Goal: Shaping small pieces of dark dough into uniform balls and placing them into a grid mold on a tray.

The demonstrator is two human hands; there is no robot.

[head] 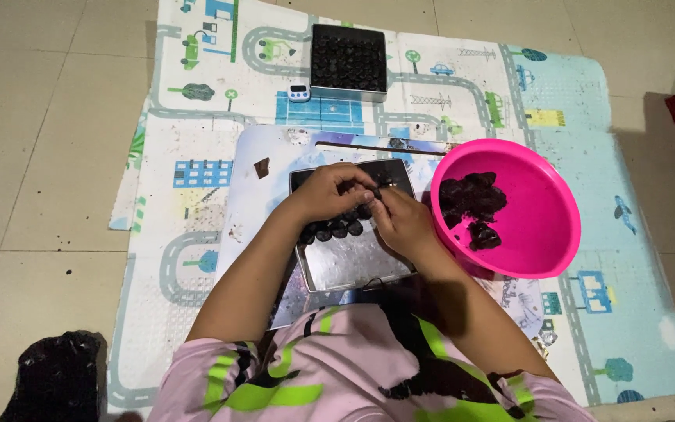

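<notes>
Both hands meet over the metal tray [345, 262], landmark here. Left hand [328, 191] and right hand [401, 221] have fingers pinched together on a small dark lump [374, 197] held above the tray's far half. A row of dark lumps [333, 230] sits on the tray just under the hands. Pink bowl [541, 227] with dark mass touches the tray's right side. Second filled tray [348, 61] lies well beyond it, small timer [298, 93] beside that. All on a play mat [197, 156] on the floor.

Shiny metal tray [345, 262], glossy pink plastic bowl [544, 203], matt black lumps [470, 199], smooth printed foam mat [197, 156].
</notes>
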